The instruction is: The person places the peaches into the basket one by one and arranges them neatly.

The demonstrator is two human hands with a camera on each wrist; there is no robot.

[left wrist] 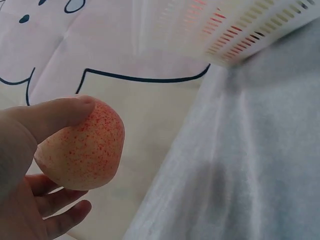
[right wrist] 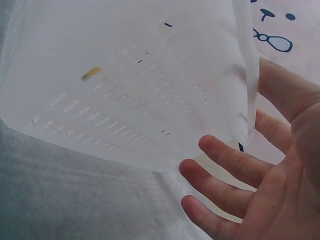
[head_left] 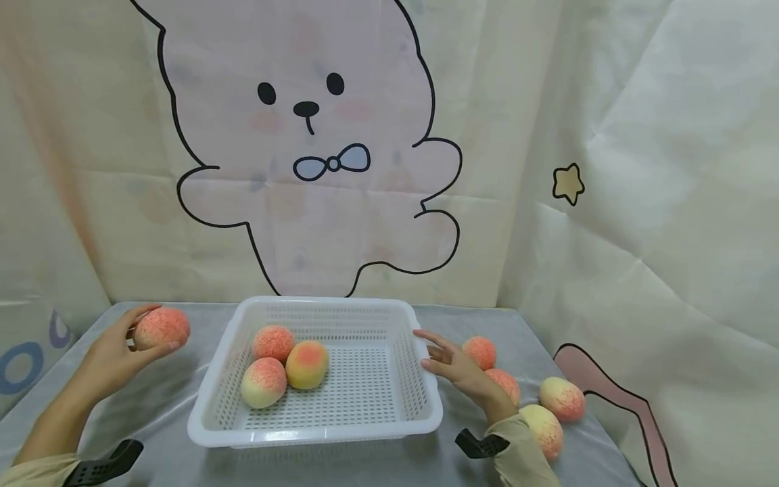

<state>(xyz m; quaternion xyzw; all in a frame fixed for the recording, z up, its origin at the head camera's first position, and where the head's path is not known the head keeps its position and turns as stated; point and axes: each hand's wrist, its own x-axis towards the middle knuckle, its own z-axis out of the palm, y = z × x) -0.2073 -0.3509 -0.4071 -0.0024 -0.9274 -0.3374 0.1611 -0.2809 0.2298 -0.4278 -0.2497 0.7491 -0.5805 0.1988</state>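
Note:
My left hand grips a red-speckled peach above the table, left of the basket. In the left wrist view, the thumb lies over the peach and the fingers are beneath it. A white perforated plastic basket stands in the middle, with three peaches grouped in its left part, one of them more yellow. At the basket's right rim rests my right hand, thumb and forefinger touching the edge. Its other fingers spread loosely outside the basket wall.
Right of the basket, several peaches lie on the grey cloth, two partly behind the right forearm. One peach is near the table's right side. Behind the table hangs a curtain with a cartoon bear. Each wrist wears a black device.

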